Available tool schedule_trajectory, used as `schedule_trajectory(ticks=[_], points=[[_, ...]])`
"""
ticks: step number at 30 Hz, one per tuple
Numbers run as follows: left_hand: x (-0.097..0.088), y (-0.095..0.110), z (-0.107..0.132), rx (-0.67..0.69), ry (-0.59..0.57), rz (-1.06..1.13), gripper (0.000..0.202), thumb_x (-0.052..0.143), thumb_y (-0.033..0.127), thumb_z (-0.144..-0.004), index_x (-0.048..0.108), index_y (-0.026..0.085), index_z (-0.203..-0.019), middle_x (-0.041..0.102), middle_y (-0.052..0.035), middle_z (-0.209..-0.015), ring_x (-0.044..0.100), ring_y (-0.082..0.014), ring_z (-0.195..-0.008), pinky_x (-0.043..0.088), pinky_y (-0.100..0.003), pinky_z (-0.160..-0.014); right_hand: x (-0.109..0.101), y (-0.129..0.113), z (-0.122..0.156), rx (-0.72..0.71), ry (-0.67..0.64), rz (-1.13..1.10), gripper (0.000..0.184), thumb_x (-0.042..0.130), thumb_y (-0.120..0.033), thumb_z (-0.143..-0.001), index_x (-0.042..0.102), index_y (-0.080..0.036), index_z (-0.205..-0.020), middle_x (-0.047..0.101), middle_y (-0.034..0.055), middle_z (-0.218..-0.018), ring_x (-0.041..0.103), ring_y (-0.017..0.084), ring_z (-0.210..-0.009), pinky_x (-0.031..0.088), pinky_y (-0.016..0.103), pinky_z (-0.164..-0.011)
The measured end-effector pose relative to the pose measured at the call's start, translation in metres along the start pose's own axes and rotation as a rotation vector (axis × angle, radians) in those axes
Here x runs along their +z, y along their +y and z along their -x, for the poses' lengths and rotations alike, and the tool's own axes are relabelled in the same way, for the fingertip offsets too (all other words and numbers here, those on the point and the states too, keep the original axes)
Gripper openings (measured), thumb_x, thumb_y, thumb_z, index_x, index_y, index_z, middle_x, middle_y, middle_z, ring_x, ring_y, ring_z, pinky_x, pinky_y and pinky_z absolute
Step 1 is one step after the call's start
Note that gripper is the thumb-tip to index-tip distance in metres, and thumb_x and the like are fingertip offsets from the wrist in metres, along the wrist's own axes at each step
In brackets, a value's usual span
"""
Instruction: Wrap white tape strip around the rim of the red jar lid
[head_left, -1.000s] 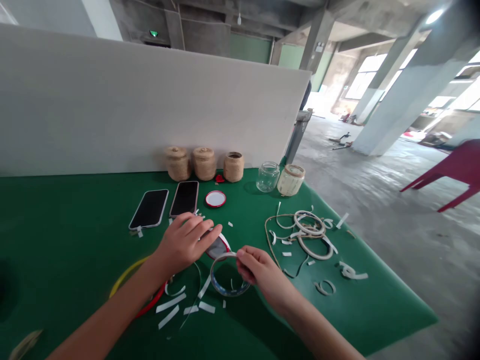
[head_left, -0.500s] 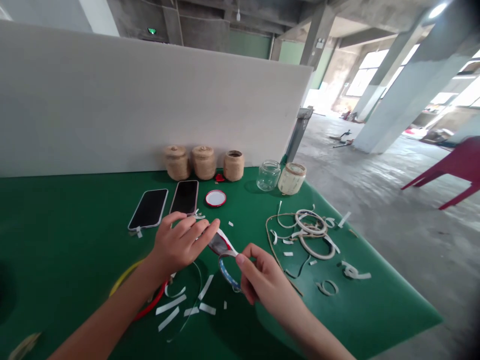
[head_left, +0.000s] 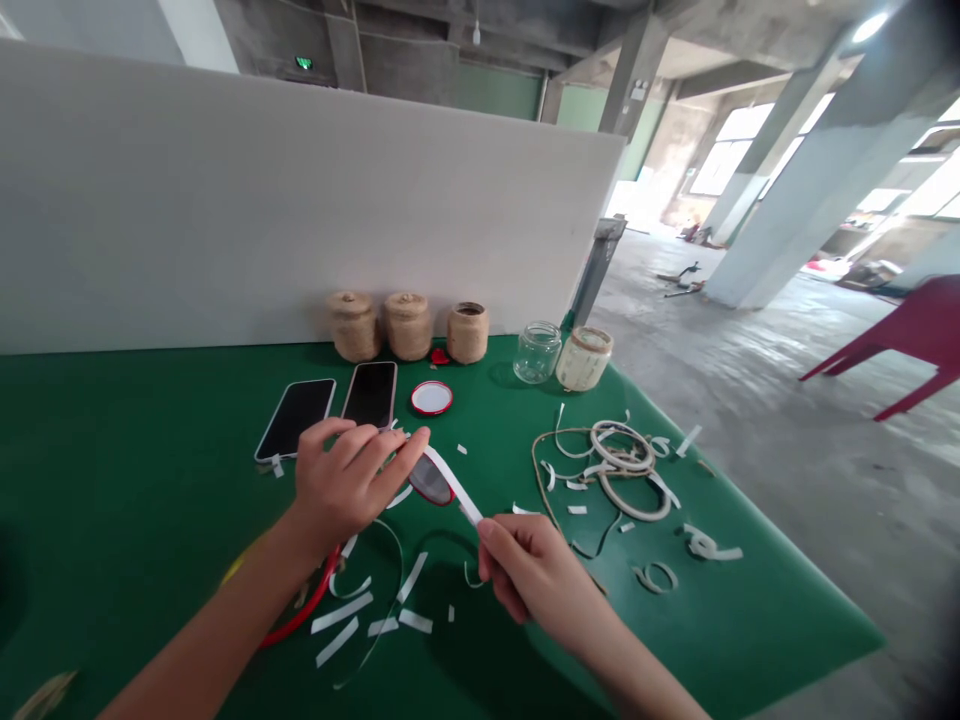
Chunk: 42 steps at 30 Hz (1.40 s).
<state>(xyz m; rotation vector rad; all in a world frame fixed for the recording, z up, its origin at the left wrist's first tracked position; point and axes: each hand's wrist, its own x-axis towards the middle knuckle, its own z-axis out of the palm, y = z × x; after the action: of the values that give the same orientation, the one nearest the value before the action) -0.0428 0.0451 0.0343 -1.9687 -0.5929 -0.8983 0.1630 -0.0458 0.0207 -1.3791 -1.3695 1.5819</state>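
Between my hands over the green table, a strip of white tape (head_left: pixel 455 480) runs taut and slanting. My left hand (head_left: pixel 352 475), back upward, is closed on a red-rimmed jar lid (head_left: pixel 433 478), whose greyish face shows below its fingertips; the tape's upper end meets the lid there. The thumb is hidden. My right hand (head_left: pixel 536 560) pinches the tape's lower end between thumb and forefinger, its other fingers curled. Under and around both hands lie several cut white strips (head_left: pixel 342 610) and a red ring (head_left: pixel 304 610), partly covered by my left forearm.
At the back stand twine-wrapped jars (head_left: pixel 407 328), a clear glass jar (head_left: pixel 537 352) and a cream-coated jar (head_left: pixel 585 358). Two phones (head_left: pixel 296 418) and another red-rimmed lid (head_left: pixel 431 398) lie before them. Tape rolls (head_left: pixel 622 446) and cord sit right. A white panel (head_left: pixel 300 200) borders the table.
My right hand has moved slightly down and right, lengthening the visible tape strip. My left hand has shifted a little left with the lid. The blue-patterned ring by my right hand no longer shows.
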Motion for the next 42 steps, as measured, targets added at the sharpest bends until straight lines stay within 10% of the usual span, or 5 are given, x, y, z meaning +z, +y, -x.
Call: schedule_trajectory(ticks=[42], points=[[0.001, 0.021, 0.002, -0.233, -0.035, 0.177, 0.021, 0.068, 0.011, -0.073, 0.064, 0.017, -0.093, 0.069, -0.001, -0.074, 0.062, -0.0156, -0.066, 0.036, -0.035, -0.071, 0.004, 0.018, -0.025, -0.119, 0.061, -0.114, 0.054, 0.039, -0.057, -0.087, 0.052, -0.014, -0.057, 0.039, -0.0056, -0.035, 0.029, 0.004, -0.032, 0.02, 0.019, -0.037]])
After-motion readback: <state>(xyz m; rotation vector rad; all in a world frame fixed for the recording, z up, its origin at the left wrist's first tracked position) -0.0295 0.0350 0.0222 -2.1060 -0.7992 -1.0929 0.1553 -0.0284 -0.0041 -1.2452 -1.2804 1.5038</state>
